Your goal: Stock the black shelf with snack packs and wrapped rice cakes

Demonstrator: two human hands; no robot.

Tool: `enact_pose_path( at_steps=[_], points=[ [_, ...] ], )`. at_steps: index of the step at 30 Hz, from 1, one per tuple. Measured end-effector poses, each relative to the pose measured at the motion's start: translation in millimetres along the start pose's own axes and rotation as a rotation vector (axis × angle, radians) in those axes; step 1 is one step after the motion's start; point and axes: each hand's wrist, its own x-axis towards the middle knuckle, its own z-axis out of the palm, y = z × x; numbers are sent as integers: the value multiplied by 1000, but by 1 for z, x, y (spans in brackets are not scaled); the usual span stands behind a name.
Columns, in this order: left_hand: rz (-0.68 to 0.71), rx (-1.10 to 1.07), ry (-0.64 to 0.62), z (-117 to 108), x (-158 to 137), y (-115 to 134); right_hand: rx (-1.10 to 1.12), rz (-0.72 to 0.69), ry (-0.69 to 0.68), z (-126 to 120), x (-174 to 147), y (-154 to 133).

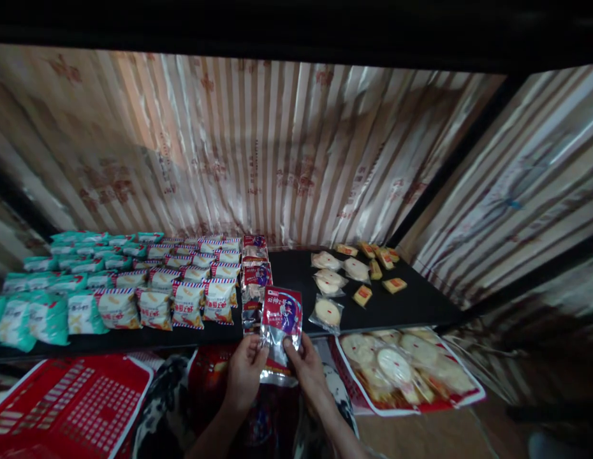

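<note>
A dark red and silver snack pouch (283, 319) with a printed figure is held upright in front of the shelf edge. My left hand (246, 366) pinches its lower left side, and my right hand (306, 363) grips its lower right side with the thumb on the front. Behind it, similar red pouches (256, 275) stand in a column on the black shelf (291, 268). Left of that column are rows of white chip bags (189, 305) with striped edges. Farther left stand teal and white bags (50, 319).
Clear-wrapped round pale cakes (328, 312) and small yellow packets (362, 295) lie on the shelf's right part. Below are a red basket (86, 395) at left and a white-rimmed basket (475, 396) of wrapped cakes at right. Striped sheeting (258, 146) hangs behind; a dark beam (296, 38) crosses above.
</note>
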Motion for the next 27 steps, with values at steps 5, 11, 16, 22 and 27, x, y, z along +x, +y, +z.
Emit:
enact_pose_path(
  at_steps=[5,11,16,22,27],
  points=[
    [83,65,68,11,35,4,-130,-94,68,8,44,-16],
    [373,326,194,21,73,13,-287,-239,129,31,108,-39],
    [401,434,197,26,98,11,-478,-307,109,45,156,-42],
    [415,506,292,32,126,5,-744,-331,95,65,184,-44],
    [354,525,292,33,139,2,-989,-322,104,75,196,-44]
  ],
)
